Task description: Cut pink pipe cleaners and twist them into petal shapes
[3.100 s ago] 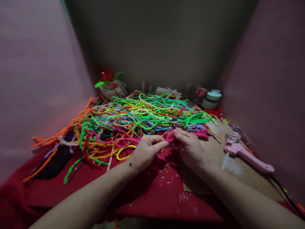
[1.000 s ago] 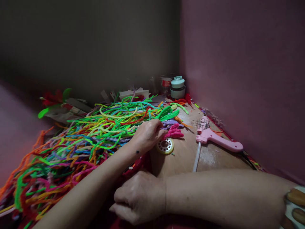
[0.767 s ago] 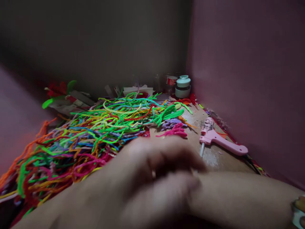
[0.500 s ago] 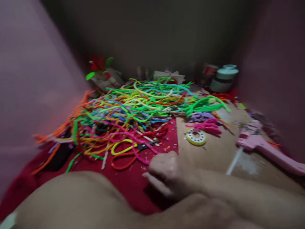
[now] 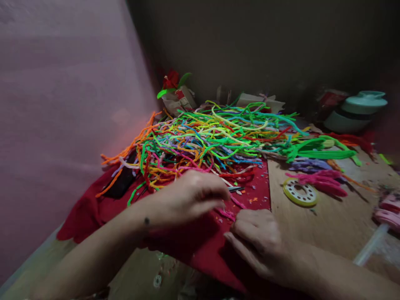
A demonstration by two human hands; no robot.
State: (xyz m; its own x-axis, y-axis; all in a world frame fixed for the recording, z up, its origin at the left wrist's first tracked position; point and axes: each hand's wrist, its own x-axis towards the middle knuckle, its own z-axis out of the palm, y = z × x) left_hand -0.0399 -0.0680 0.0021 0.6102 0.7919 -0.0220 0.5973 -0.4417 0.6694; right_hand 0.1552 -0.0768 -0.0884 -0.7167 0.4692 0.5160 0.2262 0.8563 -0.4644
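Palm down, the left hand [image 5: 200,193] is stretching in from the lower left, its wrist nearly level and its fingers bending toward the right. Thumb and forefinger are leaving only a narrow gap; whether they are gripping anything, I cannot tell. The right hand [image 5: 258,237] is lying lower and to the right, back upward, fingers curling inward and thumb pointing left; what it is holding, if anything, is hidden.

Pink fuzzy strands [image 5: 226,214] are lying on the red cloth [image 5: 193,243] between the two hands, close to the right knuckles. Their long axis is slanting from the far left toward the near right, the near ends pointing at the right hand. A dark blade tip [image 5: 236,188] is pointing right just beyond the left fingers.

Farther out, a heap of many-coloured strands [image 5: 203,139] is spreading behind the hands. On the tan board [image 5: 328,225] to the right, a yellow-rimmed disc [image 5: 300,192] is resting beside a pink bundle [image 5: 325,181], with purple and green bundles [image 5: 321,150] lying beyond. A pink glue gun [image 5: 389,214] is showing partly at the right edge, its clear stick [image 5: 371,243] slanting toward the near left.
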